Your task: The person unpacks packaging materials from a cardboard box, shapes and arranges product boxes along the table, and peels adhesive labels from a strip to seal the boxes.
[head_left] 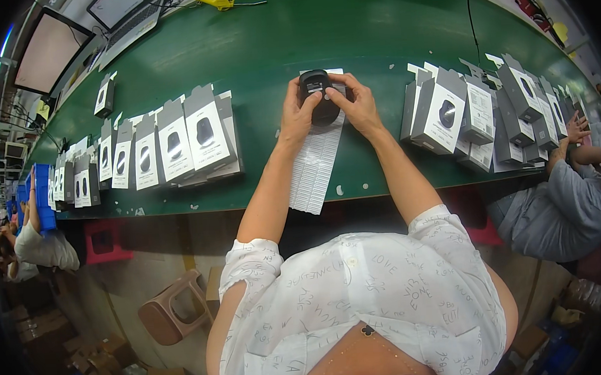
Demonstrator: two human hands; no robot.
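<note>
Between my two hands is a black computer mouse [325, 115], its underside with a small printed label facing up. My left hand [297, 114] grips its left side, the thumb laid on the underside. From the other side my right hand [357, 103] holds it too, with its thumb pressed close to the left one. Beneath the mouse a long white sheet of small labels [311, 175] lies on the green table [251, 72] and hangs a little over the near edge. The fingers under the mouse are hidden.
Grey-and-white mouse boxes stand in a row at left [175, 144] and in a cluster at right [441, 111]; one lone box [104, 97] sits farther back. A yellow-handled tool [216, 1] lies at the far edge. A co-worker [559, 204] sits at right, another person at far left.
</note>
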